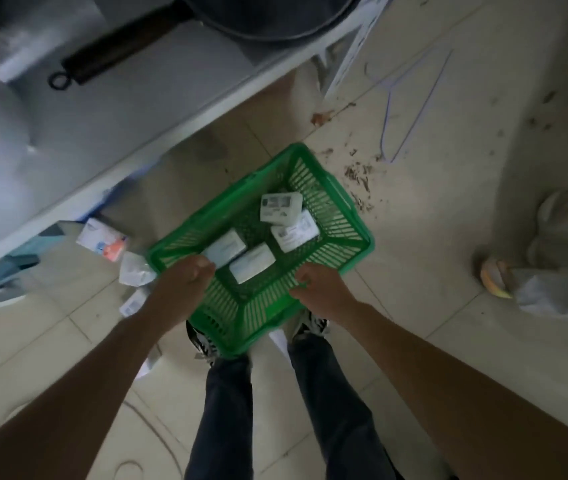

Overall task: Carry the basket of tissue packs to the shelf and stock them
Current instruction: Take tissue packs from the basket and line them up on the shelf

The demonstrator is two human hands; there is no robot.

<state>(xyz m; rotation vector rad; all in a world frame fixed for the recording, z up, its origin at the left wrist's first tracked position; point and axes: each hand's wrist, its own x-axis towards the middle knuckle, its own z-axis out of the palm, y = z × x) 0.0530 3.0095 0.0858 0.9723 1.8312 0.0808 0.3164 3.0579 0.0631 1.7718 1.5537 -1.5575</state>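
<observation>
Head view: green basket (331, 216) held low over the tiled floor (448, 306), in front of the person's feet and just beside the shelf (157, 109).

4 tissue packs (280, 207) lie flat inside. Left hand (185, 275) and right hand (317, 287) each curl over opposite rim edges, apparently to keep it level for carrying. Fingertips are hidden under the rim. Loose packs on the floor (102, 239) are blurred; the pan (178, 26) on the shelf is cut off.
</observation>
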